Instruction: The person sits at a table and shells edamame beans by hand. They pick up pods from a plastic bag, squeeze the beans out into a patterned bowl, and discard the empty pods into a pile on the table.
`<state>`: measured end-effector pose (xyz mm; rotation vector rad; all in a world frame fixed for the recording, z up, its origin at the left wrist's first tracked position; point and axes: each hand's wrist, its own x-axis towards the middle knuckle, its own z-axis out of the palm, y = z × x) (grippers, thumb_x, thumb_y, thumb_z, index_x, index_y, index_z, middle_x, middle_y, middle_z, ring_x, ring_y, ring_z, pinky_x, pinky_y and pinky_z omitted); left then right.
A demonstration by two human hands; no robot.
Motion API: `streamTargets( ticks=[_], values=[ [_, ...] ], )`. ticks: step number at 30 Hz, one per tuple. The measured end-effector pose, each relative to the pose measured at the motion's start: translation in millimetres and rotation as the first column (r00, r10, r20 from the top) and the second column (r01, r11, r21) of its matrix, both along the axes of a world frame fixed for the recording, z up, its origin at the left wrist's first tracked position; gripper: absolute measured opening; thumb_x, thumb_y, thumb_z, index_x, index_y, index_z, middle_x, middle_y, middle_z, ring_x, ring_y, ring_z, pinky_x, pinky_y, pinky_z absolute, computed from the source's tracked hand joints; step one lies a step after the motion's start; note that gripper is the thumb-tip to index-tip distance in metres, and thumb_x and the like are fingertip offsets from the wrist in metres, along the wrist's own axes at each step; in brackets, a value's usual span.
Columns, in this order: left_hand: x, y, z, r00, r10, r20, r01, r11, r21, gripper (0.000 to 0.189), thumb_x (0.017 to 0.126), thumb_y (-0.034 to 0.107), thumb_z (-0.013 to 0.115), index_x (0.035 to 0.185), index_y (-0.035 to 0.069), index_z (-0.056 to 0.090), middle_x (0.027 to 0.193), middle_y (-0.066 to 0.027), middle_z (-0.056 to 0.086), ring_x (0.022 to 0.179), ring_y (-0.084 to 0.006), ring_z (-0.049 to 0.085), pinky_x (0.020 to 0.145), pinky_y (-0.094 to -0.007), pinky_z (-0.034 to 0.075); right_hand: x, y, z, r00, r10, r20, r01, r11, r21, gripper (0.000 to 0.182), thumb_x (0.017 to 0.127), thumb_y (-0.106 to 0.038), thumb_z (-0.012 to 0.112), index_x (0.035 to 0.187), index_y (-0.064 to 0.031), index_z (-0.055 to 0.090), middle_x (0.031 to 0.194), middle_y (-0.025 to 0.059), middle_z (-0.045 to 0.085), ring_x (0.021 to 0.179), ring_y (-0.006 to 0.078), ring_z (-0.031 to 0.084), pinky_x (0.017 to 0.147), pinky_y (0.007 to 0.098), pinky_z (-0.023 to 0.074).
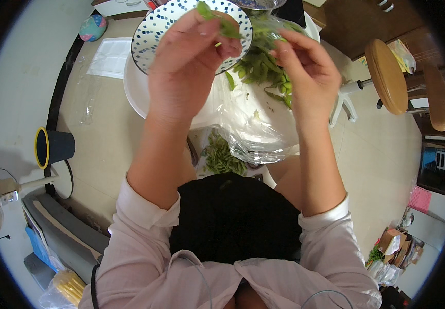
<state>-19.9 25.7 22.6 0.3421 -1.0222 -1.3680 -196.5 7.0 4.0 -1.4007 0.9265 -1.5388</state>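
My left hand [191, 65] is raised over a white plate with blue squares [145, 42], holding a green leafy piece [228, 27] that looks like a pod or leaf. My right hand [307, 65] is beside a pile of green pods and leaves [261, 67], its thumb and forefinger close together at a clear plastic bag [270, 33]. Blur hides whether it grips anything. The bag's loose part [253, 135] spreads over a round white table [135, 90] and hangs off its near edge. Below, between my legs, lies a heap of green trimmings [224, 154].
A metal bowl [259, 3] stands beyond the plate. On the floor at left are a white tray [110, 58], a ball [93, 28] and a dark bin with a yellow rim [60, 146]. A tan-seated stool [386, 77] stands at right.
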Motion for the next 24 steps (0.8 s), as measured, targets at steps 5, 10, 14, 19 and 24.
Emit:
streamTargets(
  ticks=[5, 10, 14, 19, 24],
  values=[
    [12.7, -12.3, -7.7, 0.883, -0.458, -0.106, 0.427, 0.875, -0.226, 0.016, 0.092, 0.024, 0.053, 0.083, 0.014, 0.043, 0.083, 0.0011, 0.037, 0.078, -0.0133, 0.031, 0.07, -0.0265, 0.028, 16.9, -10.7, -12.9, 0.892, -0.05, -0.449, -0.148, 0.907, -0.395, 0.029, 0.08, 0.001, 0.068, 0.109, -0.0058, 0.069, 0.102, 0.0115, 0.066, 0.093, 0.0256, 0.065, 0.08, 0.0314, 0.0519],
    [7.4, -18.6, -21.4, 0.705, -0.6, -0.38, 0.479, 0.796, -0.369, 0.023, 0.091, 0.029, 0.064, 0.08, 0.014, 0.05, 0.084, 0.0014, 0.047, 0.079, -0.012, 0.04, 0.07, -0.0266, 0.035, 9.5, 13.5, 5.9, 0.773, 0.008, -0.634, -0.254, 0.92, -0.298, 0.018, 0.079, 0.001, 0.067, 0.097, -0.0012, 0.067, 0.094, 0.01, 0.066, 0.084, 0.0254, 0.064, 0.074, 0.0332, 0.0503],
    [14.0, -33.4, -26.0, 0.578, -0.71, -0.402, 0.523, 0.701, -0.485, 0.024, 0.093, 0.024, 0.063, 0.075, 0.014, 0.051, 0.081, 0.0016, 0.048, 0.076, -0.0112, 0.04, 0.067, -0.0246, 0.034, 4.6, 50.0, 3.6, 0.263, 0.726, -0.636, -0.718, 0.588, 0.373, 0.009, 0.075, -0.005, 0.071, 0.081, -0.0014, 0.066, 0.07, 0.0079, 0.063, 0.069, 0.0227, 0.063, 0.063, 0.0308, 0.0494],
    [17.1, -29.3, -18.5, 0.711, -0.64, -0.29, 0.529, 0.759, -0.379, 0.026, 0.094, 0.027, 0.063, 0.076, 0.014, 0.049, 0.08, 0.0015, 0.046, 0.073, -0.0107, 0.038, 0.064, -0.0241, 0.033, 45.3, 134.7, -19.7, -0.405, 0.408, -0.818, -0.68, 0.464, 0.568, 0.009, 0.072, -0.008, 0.066, 0.079, -0.0062, 0.072, 0.089, 0.0149, 0.066, 0.075, 0.0287, 0.068, 0.052, 0.0376, 0.0511],
    [-3.8, -50.7, -32.1, 0.518, -0.818, -0.249, 0.556, 0.544, -0.629, 0.026, 0.095, 0.03, 0.061, 0.078, 0.014, 0.048, 0.082, 0.0005, 0.047, 0.073, -0.0113, 0.038, 0.064, -0.0238, 0.034, 69.5, 175.4, -79.1, -0.541, 0.273, -0.796, -0.529, 0.625, 0.574, 0.011, 0.077, -0.012, 0.066, 0.082, -0.0119, 0.075, 0.087, 0.0054, 0.068, 0.078, 0.0227, 0.068, 0.052, 0.0344, 0.0482]
  ],
)
